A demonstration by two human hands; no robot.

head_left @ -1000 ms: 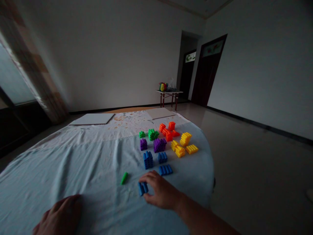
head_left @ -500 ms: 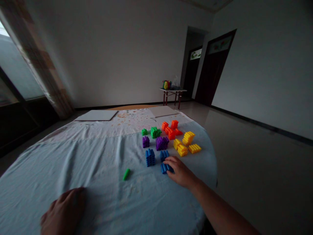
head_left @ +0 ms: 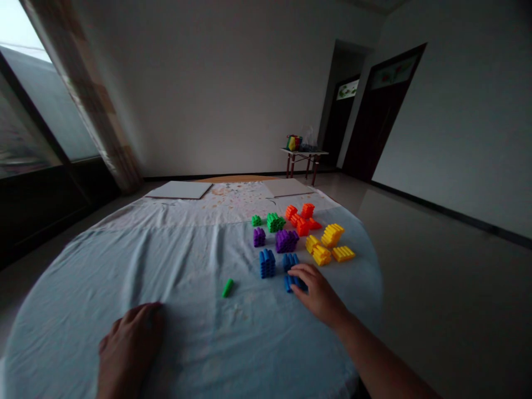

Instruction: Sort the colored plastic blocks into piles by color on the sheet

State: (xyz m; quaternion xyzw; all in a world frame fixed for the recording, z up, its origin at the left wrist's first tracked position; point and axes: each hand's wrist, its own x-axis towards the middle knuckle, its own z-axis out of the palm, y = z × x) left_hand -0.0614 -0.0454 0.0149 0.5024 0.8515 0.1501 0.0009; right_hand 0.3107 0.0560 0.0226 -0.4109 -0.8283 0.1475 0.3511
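My right hand (head_left: 318,292) reaches over the near blue toy block (head_left: 290,284), thumb and fingers on it, partly hiding it. Just behind is another blue block (head_left: 289,260), close to my fingertips. To the left of these stands a taller blue stack of ribbed blocks (head_left: 267,263). My left hand (head_left: 131,341) rests on the tablecloth at the lower left, holding nothing visible, its fingers loosely bent with the tips partly hidden. Between the two hands lies a single green tube-shaped piece (head_left: 228,287).
Purple (head_left: 286,241), green (head_left: 275,222), orange (head_left: 300,223) and yellow (head_left: 332,235) block clusters sit behind the blue ones. Two flat boards (head_left: 180,190) lie at the far side of the round, cloth-covered table (head_left: 187,260). A small side table (head_left: 305,151) stands beyond.
The view has shifted, so the table and blocks appear a little further right. My right hand stays at the near blue block, and my left hand remains on the cloth.
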